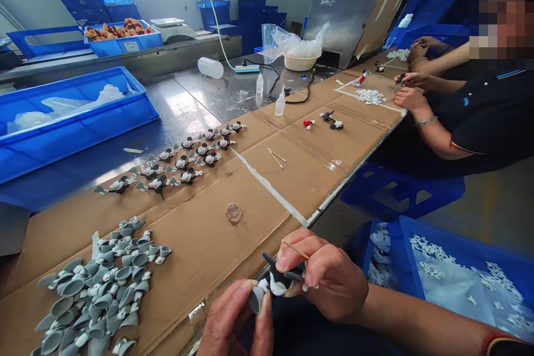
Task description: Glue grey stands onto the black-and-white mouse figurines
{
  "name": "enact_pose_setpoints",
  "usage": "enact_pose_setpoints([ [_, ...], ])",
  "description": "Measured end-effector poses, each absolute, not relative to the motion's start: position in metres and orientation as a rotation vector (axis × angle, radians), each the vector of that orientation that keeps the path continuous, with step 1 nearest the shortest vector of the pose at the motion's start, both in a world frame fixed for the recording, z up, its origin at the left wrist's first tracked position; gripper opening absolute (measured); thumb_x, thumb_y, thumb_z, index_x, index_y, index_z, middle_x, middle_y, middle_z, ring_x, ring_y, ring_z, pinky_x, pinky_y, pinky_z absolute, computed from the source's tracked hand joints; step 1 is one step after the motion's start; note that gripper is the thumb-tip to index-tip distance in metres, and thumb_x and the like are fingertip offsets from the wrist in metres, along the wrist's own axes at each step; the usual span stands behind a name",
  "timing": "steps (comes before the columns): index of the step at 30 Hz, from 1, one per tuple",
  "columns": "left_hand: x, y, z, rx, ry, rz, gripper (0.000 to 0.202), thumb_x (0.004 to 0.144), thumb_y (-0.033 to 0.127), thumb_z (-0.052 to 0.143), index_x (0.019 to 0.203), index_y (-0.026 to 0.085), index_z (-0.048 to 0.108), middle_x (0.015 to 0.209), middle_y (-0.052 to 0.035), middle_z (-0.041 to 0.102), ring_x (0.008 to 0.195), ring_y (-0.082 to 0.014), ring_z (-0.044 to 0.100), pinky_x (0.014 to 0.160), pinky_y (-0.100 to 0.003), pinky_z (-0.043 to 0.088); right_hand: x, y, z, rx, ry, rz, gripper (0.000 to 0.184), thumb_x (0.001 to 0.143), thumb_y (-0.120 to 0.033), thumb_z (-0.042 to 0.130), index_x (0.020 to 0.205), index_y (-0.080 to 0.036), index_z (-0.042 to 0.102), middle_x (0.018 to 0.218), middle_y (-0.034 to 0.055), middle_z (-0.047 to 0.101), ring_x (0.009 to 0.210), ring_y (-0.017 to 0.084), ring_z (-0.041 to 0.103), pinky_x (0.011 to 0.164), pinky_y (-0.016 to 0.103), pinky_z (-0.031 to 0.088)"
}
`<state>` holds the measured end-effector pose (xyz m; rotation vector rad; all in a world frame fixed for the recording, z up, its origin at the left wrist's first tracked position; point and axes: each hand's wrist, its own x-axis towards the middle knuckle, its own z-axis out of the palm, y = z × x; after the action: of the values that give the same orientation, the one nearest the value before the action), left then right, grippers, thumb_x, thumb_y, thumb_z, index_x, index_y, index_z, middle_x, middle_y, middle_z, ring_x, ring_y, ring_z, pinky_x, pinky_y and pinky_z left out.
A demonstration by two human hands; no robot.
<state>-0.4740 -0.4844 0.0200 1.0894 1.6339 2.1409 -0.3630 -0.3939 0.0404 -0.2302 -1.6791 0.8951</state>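
In the head view, at the near edge of the cardboard, my left hand (236, 317) pinches a small grey cone-shaped piece (256, 300) with a white glove shape on it. My right hand (337, 281) grips a black-and-white mouse figurine (278, 283) with round ears. A thin wooden stick (294, 248) also sits between the right fingers; its tip is hidden. The cone piece meets the figurine's side, though I cannot tell if they are joined. Left of my hands lies a heap of similar grey cone pieces (104, 289). Beyond it, mouse figurines (181, 163) stand in rows.
A small round clear dish (234, 213) and cotton swabs (275, 158) lie on the cardboard (200, 245). Dropper bottles (280, 104) stand farther back. Blue bins flank me, one with white parts (471, 283). Co-workers' hands (411, 94) work at the right.
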Motion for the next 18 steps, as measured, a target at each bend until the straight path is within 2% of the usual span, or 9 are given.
enact_pose_setpoints([
  [4, -0.473, -0.484, 0.020, 1.086, 1.618, 2.144, 0.020, 0.081, 0.020, 0.073, 0.101, 0.024, 0.069, 0.093, 0.0016, 0.070, 0.075, -0.0062, 0.067, 0.071, -0.009, 0.056, -0.363, -0.393, 0.041, -0.230, -1.688, 0.883, 0.019, 0.088, -0.011, 0.066, 0.084, -0.020, 0.050, 0.089, 0.0047, 0.071, 0.084, 0.015, 0.067, 0.076, 0.030, 0.058],
  [9, -0.473, -0.484, 0.017, 1.098, 1.640, 2.137, 0.020, 0.083, 0.021, 0.072, 0.102, 0.022, 0.068, 0.093, -0.0006, 0.069, 0.075, -0.0080, 0.066, 0.066, -0.011, 0.056, -0.363, -0.393, 0.042, -0.240, -1.698, 0.871, 0.018, 0.089, -0.014, 0.066, 0.085, -0.019, 0.050, 0.087, 0.0047, 0.070, 0.082, 0.015, 0.066, 0.075, 0.030, 0.058],
  [13, -0.473, -0.487, 0.017, 1.020, 1.603, 2.104, 0.023, 0.081, 0.023, 0.074, 0.103, 0.025, 0.070, 0.095, 0.0018, 0.070, 0.077, -0.0067, 0.067, 0.073, -0.010, 0.055, -0.365, -0.394, 0.038, -0.266, -1.642, 0.904, 0.018, 0.089, -0.016, 0.068, 0.085, -0.019, 0.050, 0.088, 0.0039, 0.070, 0.082, 0.015, 0.065, 0.075, 0.030, 0.056],
  [18, -0.477, -0.489, 0.028, 0.835, 1.539, 2.014, 0.045, 0.071, 0.035, 0.082, 0.114, 0.028, 0.067, 0.096, 0.0028, 0.072, 0.070, -0.0076, 0.067, 0.070, -0.012, 0.056, -0.369, -0.402, 0.032, -0.343, -1.485, 1.041, 0.019, 0.087, -0.016, 0.070, 0.088, -0.023, 0.052, 0.092, 0.0017, 0.068, 0.085, 0.015, 0.063, 0.075, 0.029, 0.054],
])
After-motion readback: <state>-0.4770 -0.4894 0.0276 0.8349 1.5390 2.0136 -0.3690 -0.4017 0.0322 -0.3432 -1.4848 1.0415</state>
